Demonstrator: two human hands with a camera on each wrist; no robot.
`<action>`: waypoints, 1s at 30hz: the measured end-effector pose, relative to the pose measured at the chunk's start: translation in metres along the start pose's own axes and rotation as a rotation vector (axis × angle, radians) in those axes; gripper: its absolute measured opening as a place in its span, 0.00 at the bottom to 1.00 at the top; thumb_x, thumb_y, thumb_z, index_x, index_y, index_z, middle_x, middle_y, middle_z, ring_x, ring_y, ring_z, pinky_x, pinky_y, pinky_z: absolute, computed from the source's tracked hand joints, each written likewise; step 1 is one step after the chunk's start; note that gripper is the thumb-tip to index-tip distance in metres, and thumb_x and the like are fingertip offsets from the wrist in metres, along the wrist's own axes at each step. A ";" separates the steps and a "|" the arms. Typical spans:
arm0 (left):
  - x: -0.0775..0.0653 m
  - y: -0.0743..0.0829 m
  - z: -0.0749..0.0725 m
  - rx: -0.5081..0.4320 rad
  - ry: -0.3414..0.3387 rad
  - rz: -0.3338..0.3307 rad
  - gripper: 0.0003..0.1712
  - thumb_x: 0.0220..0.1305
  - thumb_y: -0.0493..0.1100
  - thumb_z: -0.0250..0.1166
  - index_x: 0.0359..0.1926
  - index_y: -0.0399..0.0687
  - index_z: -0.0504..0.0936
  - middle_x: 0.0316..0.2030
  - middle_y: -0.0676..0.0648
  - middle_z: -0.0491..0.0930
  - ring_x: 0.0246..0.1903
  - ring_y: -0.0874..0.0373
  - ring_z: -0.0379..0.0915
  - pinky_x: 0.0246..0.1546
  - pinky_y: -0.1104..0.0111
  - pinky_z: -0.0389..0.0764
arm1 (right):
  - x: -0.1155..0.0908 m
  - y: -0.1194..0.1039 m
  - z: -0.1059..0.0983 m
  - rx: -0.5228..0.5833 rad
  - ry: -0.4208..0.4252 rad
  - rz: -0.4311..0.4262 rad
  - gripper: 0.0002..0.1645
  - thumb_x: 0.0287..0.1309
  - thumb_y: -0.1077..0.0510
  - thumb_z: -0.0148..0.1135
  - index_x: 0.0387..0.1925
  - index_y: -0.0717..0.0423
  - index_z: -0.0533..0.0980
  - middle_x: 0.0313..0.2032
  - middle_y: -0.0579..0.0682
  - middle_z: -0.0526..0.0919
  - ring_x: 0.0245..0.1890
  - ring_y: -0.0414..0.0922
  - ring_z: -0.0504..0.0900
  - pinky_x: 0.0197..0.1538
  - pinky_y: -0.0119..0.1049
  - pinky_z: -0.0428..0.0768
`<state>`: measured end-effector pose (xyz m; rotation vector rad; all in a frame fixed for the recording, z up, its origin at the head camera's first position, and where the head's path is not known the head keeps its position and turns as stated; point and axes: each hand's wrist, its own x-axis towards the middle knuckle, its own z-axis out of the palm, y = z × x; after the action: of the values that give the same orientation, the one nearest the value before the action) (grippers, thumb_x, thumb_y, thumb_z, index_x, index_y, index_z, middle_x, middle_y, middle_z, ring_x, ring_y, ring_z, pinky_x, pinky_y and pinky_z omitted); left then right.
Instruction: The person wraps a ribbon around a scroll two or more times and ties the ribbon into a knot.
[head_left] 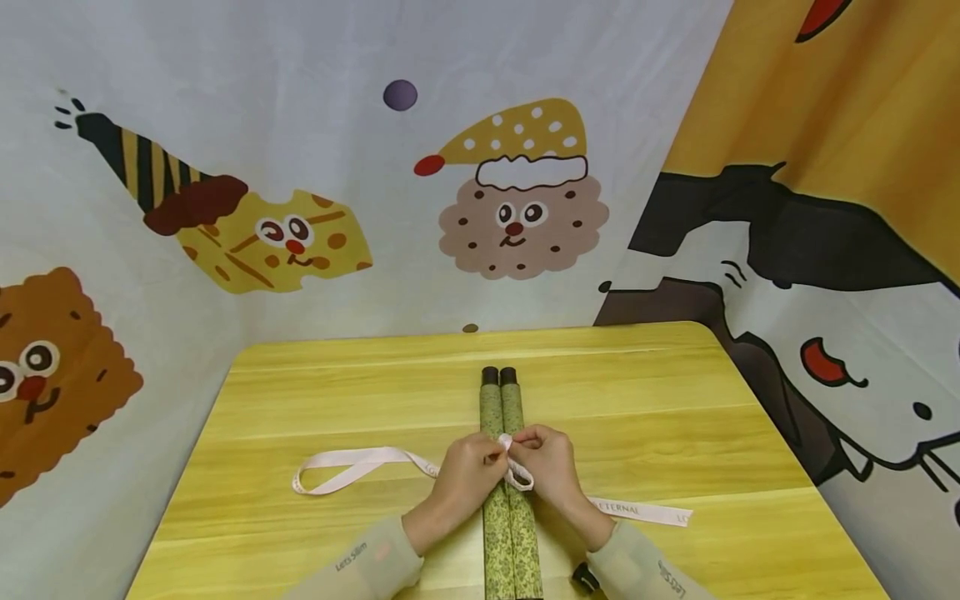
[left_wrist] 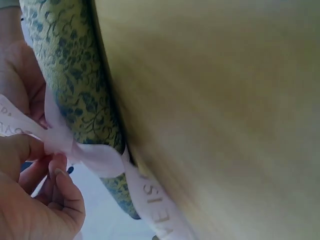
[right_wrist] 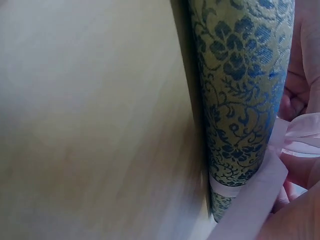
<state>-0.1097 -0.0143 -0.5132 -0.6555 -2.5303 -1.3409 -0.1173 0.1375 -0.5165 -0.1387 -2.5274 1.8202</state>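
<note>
Two rolled scrolls in green floral brocade with dark end knobs lie side by side, the left scroll (head_left: 497,542) against the right scroll (head_left: 527,542). A pale pink ribbon (head_left: 371,457) with printed letters wraps them and gathers in a knot on top, a small loop below it. My left hand (head_left: 467,473) pinches the ribbon at the knot between thumb and fingers. Opposite it, my right hand (head_left: 551,465) pinches the ribbon from the right. In the left wrist view, the gathered ribbon (left_wrist: 60,141) meets the left fingertips; the right wrist view shows ribbon (right_wrist: 260,195) crossing the brocade.
One long ribbon length lies looped on the wooden table (head_left: 262,400) at left, and a shorter ribbon tail (head_left: 645,510) stretches right. A small black object (head_left: 585,577) is partly hidden by the right sleeve. Behind the table hangs a printed cloth (head_left: 337,100).
</note>
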 end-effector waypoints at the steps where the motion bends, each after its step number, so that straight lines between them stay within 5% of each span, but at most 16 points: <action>1: -0.001 0.000 0.001 -0.008 0.004 -0.003 0.09 0.50 0.31 0.63 0.21 0.49 0.84 0.21 0.56 0.73 0.21 0.67 0.67 0.20 0.78 0.74 | 0.000 0.000 0.000 0.002 0.002 -0.006 0.03 0.48 0.65 0.69 0.25 0.61 0.81 0.20 0.53 0.83 0.18 0.45 0.80 0.19 0.31 0.79; 9: 0.000 -0.005 0.003 -0.137 0.014 -0.116 0.05 0.57 0.36 0.63 0.33 0.42 0.86 0.43 0.41 0.80 0.39 0.58 0.74 0.39 0.70 0.81 | 0.001 0.003 0.000 0.038 -0.003 -0.013 0.03 0.48 0.64 0.69 0.25 0.59 0.81 0.21 0.52 0.83 0.19 0.46 0.80 0.19 0.30 0.79; 17: 0.011 -0.011 -0.007 -0.271 0.020 -0.379 0.10 0.64 0.34 0.57 0.41 0.39 0.84 0.31 0.44 0.83 0.17 0.61 0.69 0.15 0.73 0.72 | -0.001 0.002 -0.001 0.090 -0.019 0.006 0.03 0.45 0.67 0.70 0.25 0.59 0.81 0.20 0.54 0.83 0.20 0.47 0.80 0.21 0.31 0.80; 24: 0.018 -0.019 -0.012 -0.371 -0.096 -0.487 0.07 0.61 0.35 0.62 0.37 0.37 0.85 0.32 0.42 0.85 0.21 0.56 0.76 0.17 0.74 0.76 | -0.001 0.002 0.000 0.122 -0.016 0.005 0.04 0.45 0.67 0.70 0.24 0.61 0.80 0.20 0.55 0.83 0.19 0.48 0.81 0.20 0.30 0.80; 30: 0.019 -0.023 -0.012 -0.399 -0.160 -0.496 0.06 0.58 0.33 0.64 0.35 0.40 0.86 0.35 0.43 0.85 0.32 0.58 0.76 0.31 0.68 0.80 | 0.000 0.004 0.001 0.138 -0.025 0.007 0.05 0.44 0.66 0.71 0.23 0.58 0.80 0.20 0.55 0.83 0.20 0.48 0.81 0.20 0.30 0.79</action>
<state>-0.1378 -0.0299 -0.5154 -0.1955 -2.6812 -2.0692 -0.1170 0.1379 -0.5203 -0.1234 -2.4098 2.0031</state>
